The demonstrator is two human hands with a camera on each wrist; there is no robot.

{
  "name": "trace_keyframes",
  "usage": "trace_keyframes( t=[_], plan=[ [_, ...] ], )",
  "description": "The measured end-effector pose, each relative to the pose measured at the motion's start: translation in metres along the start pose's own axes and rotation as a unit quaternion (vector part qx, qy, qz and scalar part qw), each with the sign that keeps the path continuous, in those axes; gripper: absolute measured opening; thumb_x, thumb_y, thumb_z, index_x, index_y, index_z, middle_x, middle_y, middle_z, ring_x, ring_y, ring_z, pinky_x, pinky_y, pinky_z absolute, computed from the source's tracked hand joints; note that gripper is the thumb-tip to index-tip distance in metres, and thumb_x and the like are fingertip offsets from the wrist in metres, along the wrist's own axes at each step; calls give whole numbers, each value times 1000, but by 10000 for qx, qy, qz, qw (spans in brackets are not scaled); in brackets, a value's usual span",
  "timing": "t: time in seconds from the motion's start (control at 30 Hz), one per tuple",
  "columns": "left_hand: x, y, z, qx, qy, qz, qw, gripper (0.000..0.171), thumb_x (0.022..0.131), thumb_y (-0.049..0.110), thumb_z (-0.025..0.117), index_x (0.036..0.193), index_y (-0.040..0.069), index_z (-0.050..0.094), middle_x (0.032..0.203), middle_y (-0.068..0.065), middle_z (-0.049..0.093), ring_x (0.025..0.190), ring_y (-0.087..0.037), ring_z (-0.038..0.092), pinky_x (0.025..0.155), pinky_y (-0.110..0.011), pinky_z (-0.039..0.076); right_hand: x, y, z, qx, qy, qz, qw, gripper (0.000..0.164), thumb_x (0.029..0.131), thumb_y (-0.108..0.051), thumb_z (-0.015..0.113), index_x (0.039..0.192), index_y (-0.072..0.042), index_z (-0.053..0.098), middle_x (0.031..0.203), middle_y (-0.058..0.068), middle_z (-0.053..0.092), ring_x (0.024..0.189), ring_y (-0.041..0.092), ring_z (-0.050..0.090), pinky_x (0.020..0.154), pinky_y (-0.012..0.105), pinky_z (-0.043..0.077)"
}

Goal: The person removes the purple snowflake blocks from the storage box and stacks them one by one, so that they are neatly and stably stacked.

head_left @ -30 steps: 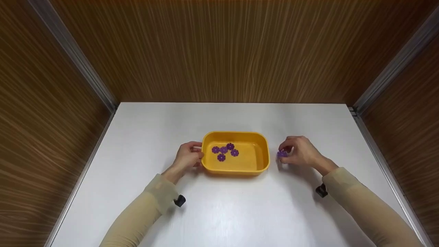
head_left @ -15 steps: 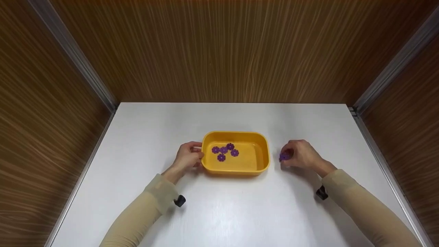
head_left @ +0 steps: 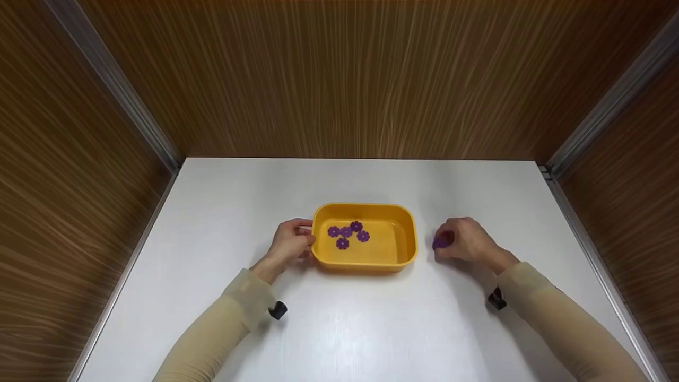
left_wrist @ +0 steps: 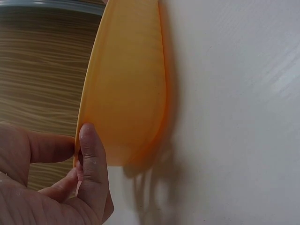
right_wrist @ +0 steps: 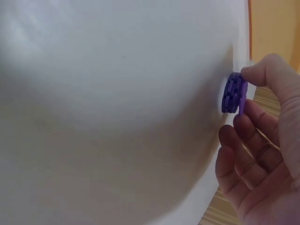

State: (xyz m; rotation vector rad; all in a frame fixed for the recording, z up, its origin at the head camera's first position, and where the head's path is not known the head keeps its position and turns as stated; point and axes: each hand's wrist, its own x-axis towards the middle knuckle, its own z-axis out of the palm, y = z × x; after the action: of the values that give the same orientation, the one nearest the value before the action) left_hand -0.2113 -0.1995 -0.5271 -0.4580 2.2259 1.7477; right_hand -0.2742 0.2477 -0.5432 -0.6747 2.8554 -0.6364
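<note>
A yellow plastic tub stands mid-table, with several purple flower-shaped discs lying on its floor. My left hand grips the tub's left wall at the rim. In the left wrist view, the fingers bend around the edge of the orange-looking wall. To the right of the tub, my right hand pinches a purple flower-shaped disc close over the table. In the right wrist view, this lighter disc lies against a short stack of darker purple discs, between thumb and fingers.
The white tabletop surrounds the tub. Wood-grain panels close off the back and both sides, with metal strips along the edges. A black wrist device sits under the left sleeve, and another under the right.
My right hand has shifted slightly right and nearer to me, bringing its purple disc down to the table. The left hand and the tub stay in place.
</note>
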Motion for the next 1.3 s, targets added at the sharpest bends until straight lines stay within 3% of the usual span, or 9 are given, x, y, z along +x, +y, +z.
trace_keyframes(
  t=[0.3,0.8,1.0,1.17,1.3],
  plan=[
    [1,0,1,40,28,-93,9999,46,101,4,71,147,8,69,123,-13,72,88,-18,71,78,-31,69,2,-1,1,146,-169,190,9996,32,79,-26,97,106,-13,85,102,6,80,92,21,69,93,45,66],
    [0,1,0,28,-5,-125,9999,48,101,3,71,148,8,68,123,-13,72,89,-18,71,83,-36,70,2,-1,2,-79,-190,-62,9998,35,77,-24,97,106,-8,86,102,10,82,92,24,72,90,49,67],
    [0,0,0,0,-33,8,10000,49,99,2,71,148,7,69,120,-12,71,87,-17,70,80,-36,71,2,-1,3,-115,-104,-74,9999,31,74,-22,95,101,-11,86,96,6,81,90,22,71,88,43,64],
    [1,0,0,0,-22,-19,10000,48,100,2,71,147,7,69,122,-13,72,88,-17,70,78,-34,69,2,-3,3,-86,-203,97,9997,35,77,-27,96,106,-11,86,98,5,81,89,21,70,88,43,66],
    [1,0,0,10,-12,-56,10000,47,100,3,71,146,7,69,123,-14,73,89,-18,71,77,-32,69,1,-8,-1,50,-207,295,9993,39,80,-32,97,111,-11,86,98,3,80,87,18,69,84,36,65]
  ],
)
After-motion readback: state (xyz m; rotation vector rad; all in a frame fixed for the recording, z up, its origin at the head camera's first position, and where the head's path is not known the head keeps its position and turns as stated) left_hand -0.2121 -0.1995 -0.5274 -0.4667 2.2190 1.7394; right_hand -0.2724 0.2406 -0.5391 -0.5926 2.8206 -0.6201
